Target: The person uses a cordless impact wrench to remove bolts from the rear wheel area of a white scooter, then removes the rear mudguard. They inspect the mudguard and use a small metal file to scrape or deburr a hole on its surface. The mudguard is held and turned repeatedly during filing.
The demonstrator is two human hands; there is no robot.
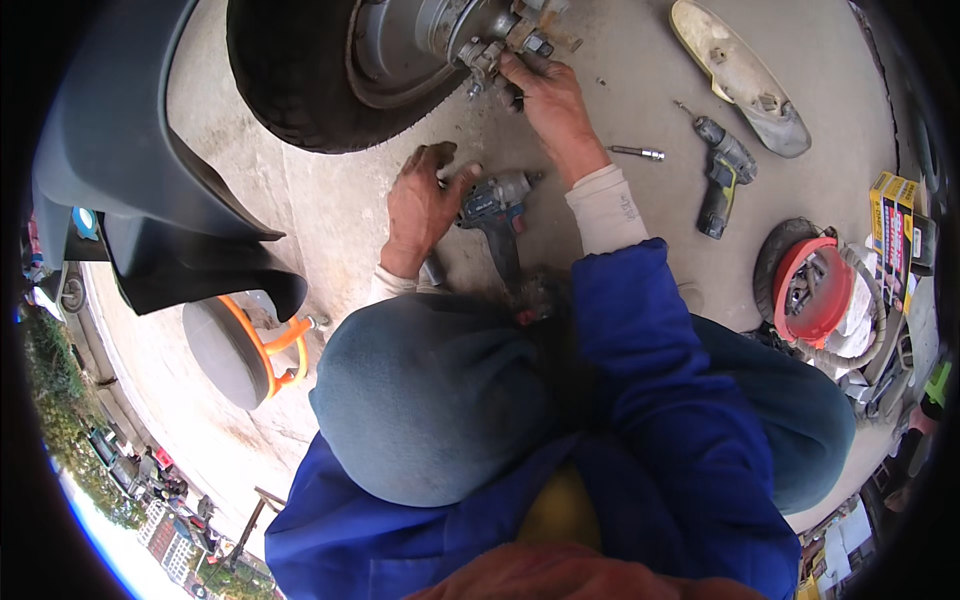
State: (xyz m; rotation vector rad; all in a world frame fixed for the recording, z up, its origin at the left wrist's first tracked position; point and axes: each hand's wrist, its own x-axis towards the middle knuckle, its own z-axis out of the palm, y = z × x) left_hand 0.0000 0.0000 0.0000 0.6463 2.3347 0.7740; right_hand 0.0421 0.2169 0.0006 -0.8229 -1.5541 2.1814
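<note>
Wheel parts (500,40) sit at the far edge of the scene, where a metal bracket with bolts juts from the hub inside the black tyre (290,90). Our right hand (548,100) reaches out to it, fingers curled on the bolted piece; how tightly they grip we cannot tell. Our left hand (420,205) rests spread on the concrete floor (330,210), thumb touching the blue power wrench (495,215) that lies just right of it, not closed on anything.

Between us and the wheel, our knees in grey trousers (430,400) and the blue sleeve (650,350) hide much of the near floor. To the right lie a socket extension (640,153), a grey-green drill (722,175), and farther off a cream plastic cover (740,80). A red bowl (812,290) of small hardware sits inside a rubber ring, with a yellow box (893,235) beside it. On the left stand a dark body panel (120,170) and a round grey stool with orange frame (235,350).
</note>
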